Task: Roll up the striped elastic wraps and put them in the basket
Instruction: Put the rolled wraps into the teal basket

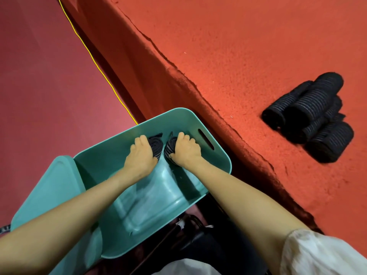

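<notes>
Two striped rolls low in the teal basket (119, 135), centre frame: left roll (155, 144) gripped by left hand (141, 154), right roll (169, 148) gripped by right hand (186, 150). Pile of rolls (313, 116) at right, well apart.

Left roll (155, 144) mostly under left hand (141, 154); right roll (169, 148) mostly under right hand (186, 149); fingertips hidden.

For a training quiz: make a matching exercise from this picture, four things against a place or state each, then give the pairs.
Things: 1 basket; 2 pile of rolled wraps; 3 yellow cord; 4 left hand.
Descriptions: A stacked on the orange-red surface, right; B grips a roll inside the basket; C teal, slot in its wall; D thin line, upper left.
Pairs: 1-C; 2-A; 3-D; 4-B.
</notes>
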`<state>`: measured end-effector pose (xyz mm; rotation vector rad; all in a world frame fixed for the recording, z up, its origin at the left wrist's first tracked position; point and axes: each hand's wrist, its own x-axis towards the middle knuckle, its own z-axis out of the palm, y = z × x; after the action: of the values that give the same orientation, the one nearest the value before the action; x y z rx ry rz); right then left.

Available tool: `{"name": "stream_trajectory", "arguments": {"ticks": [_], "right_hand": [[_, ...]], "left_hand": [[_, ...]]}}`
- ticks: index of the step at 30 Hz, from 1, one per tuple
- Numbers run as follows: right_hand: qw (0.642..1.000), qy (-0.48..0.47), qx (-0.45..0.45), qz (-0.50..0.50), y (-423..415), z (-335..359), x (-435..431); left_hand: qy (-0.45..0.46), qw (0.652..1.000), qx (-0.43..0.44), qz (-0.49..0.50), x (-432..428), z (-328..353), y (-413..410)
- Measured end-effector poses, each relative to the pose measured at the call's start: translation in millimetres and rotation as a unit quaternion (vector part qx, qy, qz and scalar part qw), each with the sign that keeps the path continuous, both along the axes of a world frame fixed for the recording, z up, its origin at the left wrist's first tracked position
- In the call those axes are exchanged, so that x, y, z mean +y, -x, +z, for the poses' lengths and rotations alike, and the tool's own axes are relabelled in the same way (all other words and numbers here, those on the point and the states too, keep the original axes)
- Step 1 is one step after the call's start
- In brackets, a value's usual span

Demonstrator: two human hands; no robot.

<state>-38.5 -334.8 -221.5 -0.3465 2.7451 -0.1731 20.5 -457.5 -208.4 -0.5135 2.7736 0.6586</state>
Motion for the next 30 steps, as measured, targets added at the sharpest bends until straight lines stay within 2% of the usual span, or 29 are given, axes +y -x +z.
{"name": "stream_trajectory", "arguments": {"ticks": [2,6,12,17,21,26,30], "right_hand": [[0.999,-0.031,0.012,0.023,0,-4,-2],[1.0,-0.026,0.002,0.013,2,-5,-4],[0.999,-0.028,0.0,0.024,3,-4,-2],[0.998,-0.024,-0.047,0.024,-1,-4,2],[0.997,-0.051,-0.031,0.041,-1,1,3],[0.998,-0.056,-0.019,0.035,-2,3,5],[0.997,-0.057,-0.027,0.033,0,7,8]], "left_hand": [[-0.004,1.0,-0.014,-0.009,4,-3,3],[0.024,0.999,-0.027,-0.024,8,-13,12],[0.139,0.984,-0.024,-0.11,8,-33,13],[0.147,0.981,-0.036,-0.124,8,-42,8],[0.152,0.977,-0.086,-0.122,4,-36,11],[0.193,0.973,-0.003,-0.126,-1,-42,9],[0.163,0.978,0.032,-0.126,0,-45,8]]}}
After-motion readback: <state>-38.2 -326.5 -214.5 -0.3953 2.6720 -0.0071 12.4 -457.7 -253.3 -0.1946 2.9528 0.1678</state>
